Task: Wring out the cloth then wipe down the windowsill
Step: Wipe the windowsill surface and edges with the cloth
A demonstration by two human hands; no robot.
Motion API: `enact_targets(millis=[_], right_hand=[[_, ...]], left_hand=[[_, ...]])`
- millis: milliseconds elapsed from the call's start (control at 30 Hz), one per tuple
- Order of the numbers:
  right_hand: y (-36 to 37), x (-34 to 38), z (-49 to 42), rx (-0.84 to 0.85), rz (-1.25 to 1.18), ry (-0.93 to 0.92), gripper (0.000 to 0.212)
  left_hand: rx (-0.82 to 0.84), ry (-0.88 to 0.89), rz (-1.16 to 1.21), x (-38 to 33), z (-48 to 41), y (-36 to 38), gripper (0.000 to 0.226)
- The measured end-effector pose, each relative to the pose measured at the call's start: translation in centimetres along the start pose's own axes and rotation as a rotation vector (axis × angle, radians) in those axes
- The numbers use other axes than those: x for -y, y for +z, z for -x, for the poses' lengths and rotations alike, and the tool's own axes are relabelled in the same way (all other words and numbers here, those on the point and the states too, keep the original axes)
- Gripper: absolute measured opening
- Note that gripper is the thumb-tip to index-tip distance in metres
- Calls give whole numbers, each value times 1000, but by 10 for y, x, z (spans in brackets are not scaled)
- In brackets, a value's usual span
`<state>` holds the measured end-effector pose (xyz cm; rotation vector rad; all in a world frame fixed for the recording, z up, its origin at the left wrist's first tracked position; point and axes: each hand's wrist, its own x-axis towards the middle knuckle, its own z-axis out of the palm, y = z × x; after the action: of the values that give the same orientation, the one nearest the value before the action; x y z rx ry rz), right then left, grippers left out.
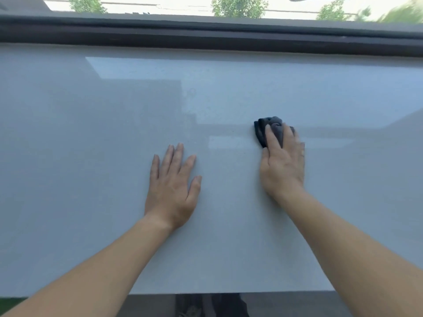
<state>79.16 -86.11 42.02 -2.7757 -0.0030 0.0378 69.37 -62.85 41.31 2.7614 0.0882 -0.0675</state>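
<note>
A wide, glossy pale grey windowsill (91, 156) fills most of the view. A small dark grey cloth (270, 129) lies bunched on it, right of the middle. My right hand (282, 165) presses down on the cloth, fingers laid over its near part, so only the far bunched end shows. My left hand (171, 186) rests flat on the sill to the left, palm down, fingers spread, holding nothing. A faint wet streak runs sideways from the cloth.
A dark window frame (206, 37) runs along the sill's far edge, with glass and trees beyond. The sill's near edge (183, 294) crosses the bottom of the view, floor and a shoe below it.
</note>
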Motion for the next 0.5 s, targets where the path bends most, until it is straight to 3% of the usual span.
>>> enact_targets(millis=[133,200,267,400,500], right_hand=[[13,12,82,109,28,-447,59],[8,-2,89,181,77,-582,61],[1,-18,67,138,81,-505,58],[-4,-15,36,4,-16,18,55],[10,10,86,5,-15,-122,56]], left_hand=[[-14,2,20,0,0,-2,65],[0,-5,8,-1,1,-3,66],[5,-8,-3,-2,1,-3,67],[-11,-9,3,-2,1,-3,68],[-6,-6,9,-3,2,-3,69]])
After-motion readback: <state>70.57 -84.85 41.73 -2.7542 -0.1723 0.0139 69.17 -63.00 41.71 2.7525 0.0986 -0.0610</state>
